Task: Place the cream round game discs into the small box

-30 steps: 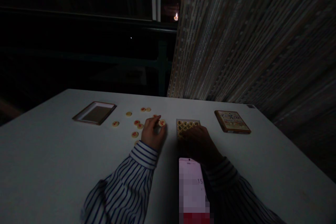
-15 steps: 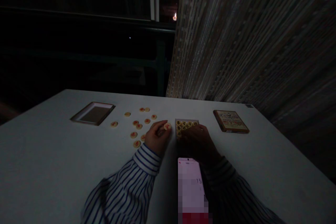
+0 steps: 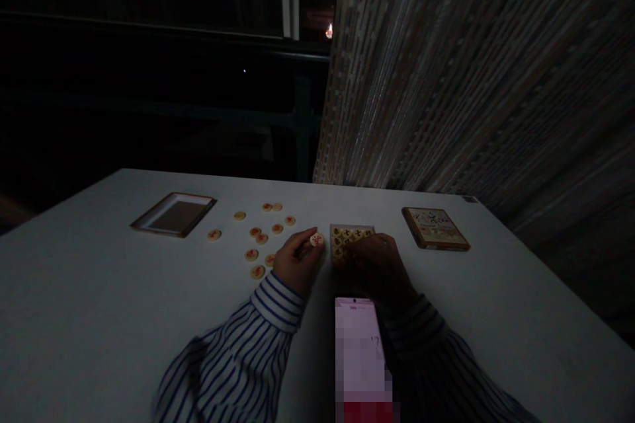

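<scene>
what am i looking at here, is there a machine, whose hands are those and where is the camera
There is no machine: these are a person's two bare hands, filmed by one camera worn on the head, looking forward and down. The room is dim. The left hand pinches a round game piece with a red mark between its fingertips. The right hand lies on a small box of pieces; it is too dark to see its grip. More loose pieces are scattered on the white table. At the far left lies a shallow tray, at the right a printed flat box. A phone with a lit screen shows near the bottom edge.
</scene>
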Action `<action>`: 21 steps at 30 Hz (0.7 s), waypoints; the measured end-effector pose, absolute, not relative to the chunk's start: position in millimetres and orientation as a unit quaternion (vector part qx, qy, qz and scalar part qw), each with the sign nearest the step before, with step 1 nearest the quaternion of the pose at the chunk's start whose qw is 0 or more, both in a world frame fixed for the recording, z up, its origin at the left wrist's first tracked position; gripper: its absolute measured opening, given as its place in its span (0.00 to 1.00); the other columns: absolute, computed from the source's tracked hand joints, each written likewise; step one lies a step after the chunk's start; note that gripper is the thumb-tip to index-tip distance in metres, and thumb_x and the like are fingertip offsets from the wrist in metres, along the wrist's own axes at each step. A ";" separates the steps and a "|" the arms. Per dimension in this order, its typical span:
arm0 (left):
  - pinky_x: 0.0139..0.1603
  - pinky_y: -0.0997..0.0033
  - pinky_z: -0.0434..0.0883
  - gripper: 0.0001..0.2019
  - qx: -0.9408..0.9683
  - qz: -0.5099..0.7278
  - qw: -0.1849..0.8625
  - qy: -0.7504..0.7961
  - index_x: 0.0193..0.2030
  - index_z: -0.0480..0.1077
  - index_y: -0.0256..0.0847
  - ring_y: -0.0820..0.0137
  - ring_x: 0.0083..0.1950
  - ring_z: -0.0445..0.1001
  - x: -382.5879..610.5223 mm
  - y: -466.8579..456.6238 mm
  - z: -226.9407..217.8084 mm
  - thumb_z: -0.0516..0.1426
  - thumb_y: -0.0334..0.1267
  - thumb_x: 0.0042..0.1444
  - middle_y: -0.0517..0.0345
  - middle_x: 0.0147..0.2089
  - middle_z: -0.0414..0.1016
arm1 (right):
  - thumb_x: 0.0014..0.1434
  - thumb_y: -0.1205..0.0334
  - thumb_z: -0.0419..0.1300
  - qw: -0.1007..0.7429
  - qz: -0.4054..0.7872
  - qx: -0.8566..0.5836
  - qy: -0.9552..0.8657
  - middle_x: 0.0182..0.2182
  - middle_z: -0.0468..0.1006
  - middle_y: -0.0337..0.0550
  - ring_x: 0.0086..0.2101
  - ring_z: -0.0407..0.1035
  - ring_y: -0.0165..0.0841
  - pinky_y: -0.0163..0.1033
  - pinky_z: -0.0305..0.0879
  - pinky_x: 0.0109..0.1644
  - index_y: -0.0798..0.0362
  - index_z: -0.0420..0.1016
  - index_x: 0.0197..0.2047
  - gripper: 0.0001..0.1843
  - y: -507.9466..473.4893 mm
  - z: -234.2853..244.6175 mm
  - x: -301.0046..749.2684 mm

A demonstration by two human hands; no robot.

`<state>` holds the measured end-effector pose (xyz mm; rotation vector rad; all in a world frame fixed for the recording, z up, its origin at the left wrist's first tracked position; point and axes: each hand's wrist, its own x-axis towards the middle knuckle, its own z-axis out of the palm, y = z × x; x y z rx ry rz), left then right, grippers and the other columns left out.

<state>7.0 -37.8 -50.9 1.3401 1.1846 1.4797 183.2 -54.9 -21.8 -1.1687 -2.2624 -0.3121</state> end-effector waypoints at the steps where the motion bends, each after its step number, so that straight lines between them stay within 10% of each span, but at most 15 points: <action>1: 0.43 0.71 0.73 0.19 0.533 0.583 0.396 0.468 0.45 0.71 0.36 0.71 0.38 0.75 6.8 -37.6 -51.4 0.61 0.37 0.43 0.51 0.40 0.75 | 0.59 0.63 0.49 0.282 -0.114 -0.440 -0.845 0.26 0.72 0.41 0.31 0.62 0.32 0.42 0.50 0.43 0.54 0.70 0.34 0.09 -55.1 -21.4 183.5; 21: 0.39 0.68 0.75 0.15 0.585 0.548 0.349 0.485 0.40 0.72 0.36 0.69 0.34 0.76 11.2 -44.0 -48.4 0.61 0.38 0.44 0.52 0.34 0.78 | 0.57 0.61 0.50 0.284 -0.121 -0.444 -0.841 0.27 0.72 0.40 0.31 0.62 0.32 0.42 0.50 0.43 0.53 0.69 0.36 0.09 -52.2 -26.2 187.9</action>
